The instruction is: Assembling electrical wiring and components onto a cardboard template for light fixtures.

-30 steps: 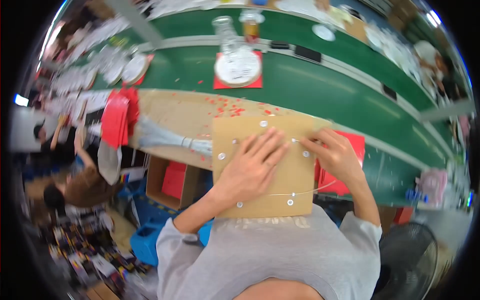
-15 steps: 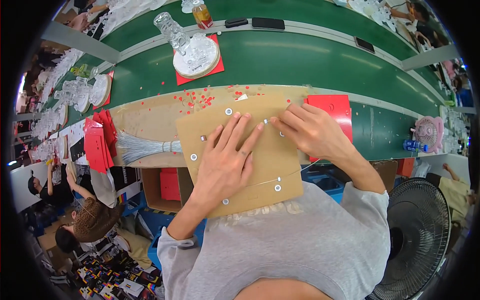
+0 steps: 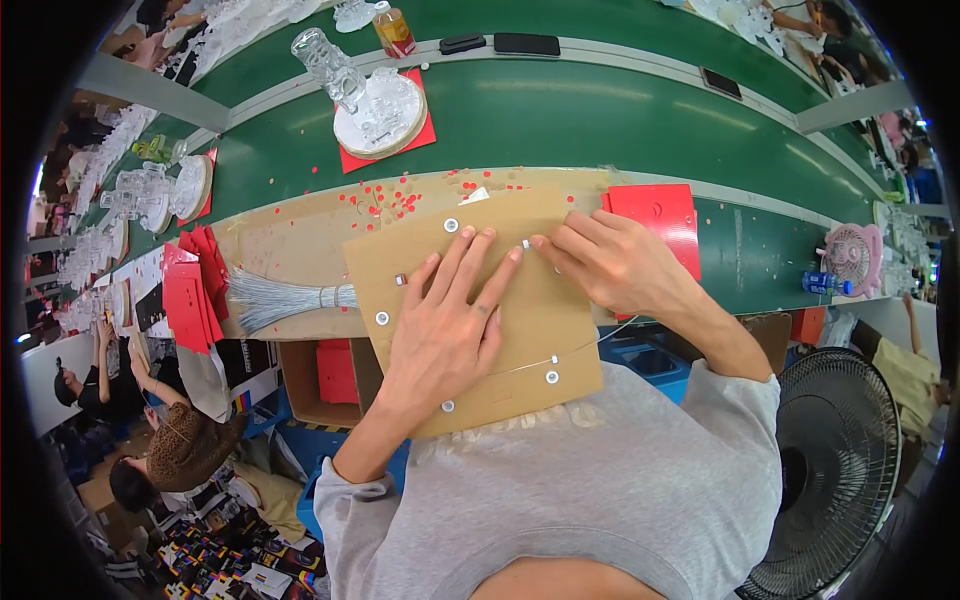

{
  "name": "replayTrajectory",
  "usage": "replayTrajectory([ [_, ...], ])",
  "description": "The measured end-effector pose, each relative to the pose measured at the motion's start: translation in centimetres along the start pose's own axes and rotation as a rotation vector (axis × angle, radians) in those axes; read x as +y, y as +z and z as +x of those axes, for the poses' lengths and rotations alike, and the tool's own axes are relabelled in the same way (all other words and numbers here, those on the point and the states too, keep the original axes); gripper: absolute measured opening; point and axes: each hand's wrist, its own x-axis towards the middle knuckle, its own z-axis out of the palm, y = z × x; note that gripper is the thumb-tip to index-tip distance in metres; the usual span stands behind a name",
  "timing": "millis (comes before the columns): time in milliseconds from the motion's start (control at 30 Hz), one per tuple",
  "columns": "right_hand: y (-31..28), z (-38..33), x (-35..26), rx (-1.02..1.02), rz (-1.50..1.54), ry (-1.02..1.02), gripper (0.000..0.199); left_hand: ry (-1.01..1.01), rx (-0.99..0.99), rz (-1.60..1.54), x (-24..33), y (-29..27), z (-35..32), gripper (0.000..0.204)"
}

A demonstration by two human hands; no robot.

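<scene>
A brown cardboard sheet (image 3: 540,315) lies tilted in front of me, its near edge against my grey shirt. Small round metal eyelets (image 3: 552,377) dot its surface. My left hand (image 3: 440,325) rests on the sheet, fingers stretched out and apart, pressing it. At the upper right of the sheet, the fingertips of my right hand (image 3: 610,262) pinch together beside a small metallic piece (image 3: 526,244); whatever is between them is hidden. Across the lower part runs a thin wire (image 3: 525,366), passing a small metal piece (image 3: 554,359) and on past the sheet's right edge.
A bundle of thin silver wires (image 3: 280,302) lies left of the sheet, near red cards (image 3: 190,300). More red cards (image 3: 665,225) sit at the right. Clear plastic parts on round discs (image 3: 380,115) stand farther back. A black fan (image 3: 830,470) is at my right; co-workers sit left.
The view has shifted slightly, so most things appear a little farther left. Both hands keep nearly the same places on the cardboard, the right fingertips still pinched beside the small metallic piece.
</scene>
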Motion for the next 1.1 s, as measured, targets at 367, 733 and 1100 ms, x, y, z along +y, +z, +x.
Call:
replayTrajectory([
  [367, 0.3, -0.7, 1.4, 0.050, 0.254, 0.097, 0.039, 0.006, -0.014, -0.011, 0.0, 0.0, -0.1, 0.062],
  [733, 0.8, -0.6, 2.3, 0.039, 0.212, -0.021, 0.035, 0.011, -0.060, -0.025, 0.4, 0.2, 0.1, 0.068],
  [1100, 2.6, -0.5, 2.1, 0.120, 0.092, -0.032, 0.012, 0.046, -0.131, 0.106, 0.4, -0.2, 0.2, 0.066],
])
